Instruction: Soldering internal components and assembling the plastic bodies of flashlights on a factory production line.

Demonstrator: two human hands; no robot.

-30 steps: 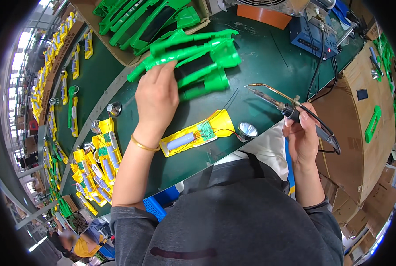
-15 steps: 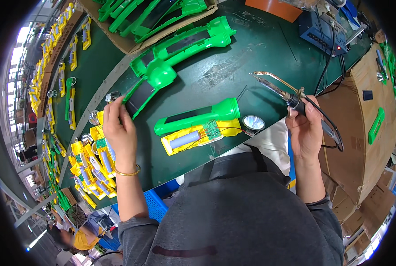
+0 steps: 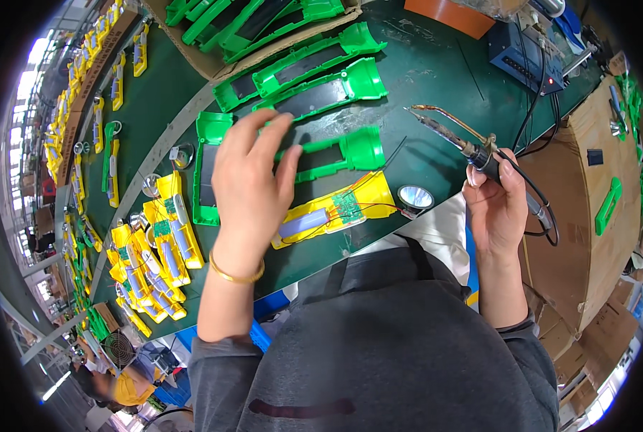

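Note:
My left hand (image 3: 253, 180) hovers over the green bench with its fingers apart, holding nothing I can see. Beside its thumb lies a green flashlight shell half (image 3: 361, 150), hollow side up; the hand hides its left end. Another green shell half (image 3: 207, 129) lies partly behind the hand. My right hand (image 3: 495, 198) grips a soldering iron (image 3: 483, 164) with a curved metal tube along it, its tip pointing up-left. Between the hands is a yellow flashlight half (image 3: 376, 193) with a lilac battery, green circuit board and wires. A round reflector (image 3: 415, 197) sits at its right end.
More green shell halves (image 3: 368, 79) lie farther back by a cardboard box (image 3: 213, 65) of green shells. Several yellow assemblies (image 3: 156, 266) are heaped at left. A blue soldering station (image 3: 515, 57) stands at back right, above a large cardboard box (image 3: 559, 209).
My left hand has moved right, away from the leaning green shell half. The green shells now lie separately, hollow sides up. The right hand and soldering iron have barely moved.

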